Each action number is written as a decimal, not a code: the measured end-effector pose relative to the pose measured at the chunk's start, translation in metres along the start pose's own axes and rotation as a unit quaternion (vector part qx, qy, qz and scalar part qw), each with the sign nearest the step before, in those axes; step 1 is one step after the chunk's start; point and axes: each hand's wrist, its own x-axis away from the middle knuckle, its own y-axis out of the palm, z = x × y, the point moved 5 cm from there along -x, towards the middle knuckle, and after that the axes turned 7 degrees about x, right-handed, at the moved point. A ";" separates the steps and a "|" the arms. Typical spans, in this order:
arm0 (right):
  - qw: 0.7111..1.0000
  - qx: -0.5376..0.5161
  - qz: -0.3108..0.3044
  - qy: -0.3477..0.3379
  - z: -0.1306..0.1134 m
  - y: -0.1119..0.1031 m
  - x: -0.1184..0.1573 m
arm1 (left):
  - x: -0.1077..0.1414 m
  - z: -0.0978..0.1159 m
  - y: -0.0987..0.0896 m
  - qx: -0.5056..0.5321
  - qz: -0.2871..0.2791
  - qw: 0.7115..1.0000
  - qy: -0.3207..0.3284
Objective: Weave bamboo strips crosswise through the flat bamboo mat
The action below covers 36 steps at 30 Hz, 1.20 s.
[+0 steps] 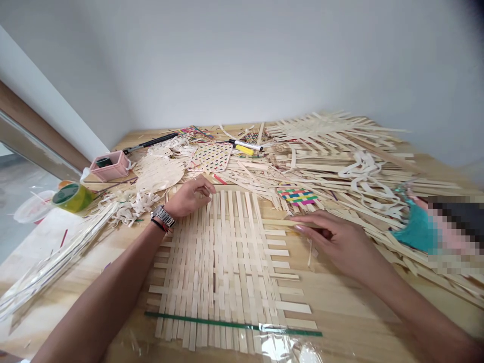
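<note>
A woven mat of pale flat wooden strips lies in front of me, with loose strip ends sticking out on its sides. A thin green strip crosses its near end. My right hand pinches the end of a pale crosswise strip at the mat's upper right side. At the upper left edge of the mat, my left hand has its fingers curled in; whatever lies between them is hidden. A metal watch is on my left wrist.
Loose strips cover the table's back and right. Small woven pieces, a colourful round one, markers, a pink basket and a yellow-green tape roll lie around. Clear tape shines at the near edge.
</note>
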 end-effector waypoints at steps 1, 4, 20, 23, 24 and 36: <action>1.000 -0.002 0.001 -0.001 -0.001 -0.001 0.000 | -0.001 0.003 0.001 -0.012 -0.003 1.000 0.015; 1.000 -0.003 0.000 -0.004 -0.002 -0.001 -0.001 | -0.002 0.010 0.002 -0.022 -0.016 0.999 0.034; 1.000 0.005 -0.008 -0.001 0.004 0.000 -0.002 | 0.004 -0.015 0.004 0.157 -0.012 0.980 -0.121; 0.999 -0.004 -0.032 0.010 0.010 -0.002 -0.003 | 0.004 -0.014 0.005 0.134 -0.025 0.983 -0.121; 0.999 -0.006 -0.038 0.016 0.012 -0.003 -0.003 | 0.004 -0.014 0.006 0.128 -0.030 0.984 -0.123; 0.999 0.004 -0.028 0.036 0.025 -0.012 -0.005 | 0.005 -0.009 0.008 0.112 -0.039 0.981 -0.153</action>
